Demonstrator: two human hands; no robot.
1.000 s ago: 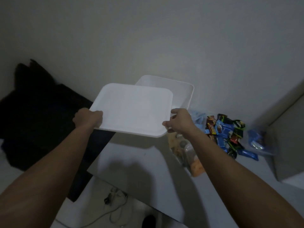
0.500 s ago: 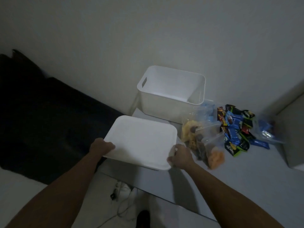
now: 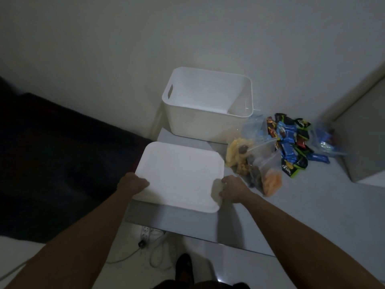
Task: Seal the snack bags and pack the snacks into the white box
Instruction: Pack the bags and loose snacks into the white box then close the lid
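The white box (image 3: 200, 124) stands uncovered against the wall on the grey table (image 3: 312, 207), with nothing visible inside. Its flat white lid (image 3: 181, 174) lies in front of it near the table's left front corner. My left hand (image 3: 133, 183) grips the lid's left near edge and my right hand (image 3: 233, 189) grips its right near edge. Right of the lid lie clear zip bags of orange and dark snacks (image 3: 256, 165). Beyond them sits a pile of small blue, black and green wrapped snacks (image 3: 291, 142).
A blue-tinted plastic bag (image 3: 325, 140) lies at the far right beside a grey block (image 3: 366, 142). A dark sofa or cloth (image 3: 52, 163) fills the left. A power strip and cables (image 3: 145, 236) lie on the floor under the table edge.
Both hands carried the lid down and toward me from above the box to the table's front left; the box's inside now shows.
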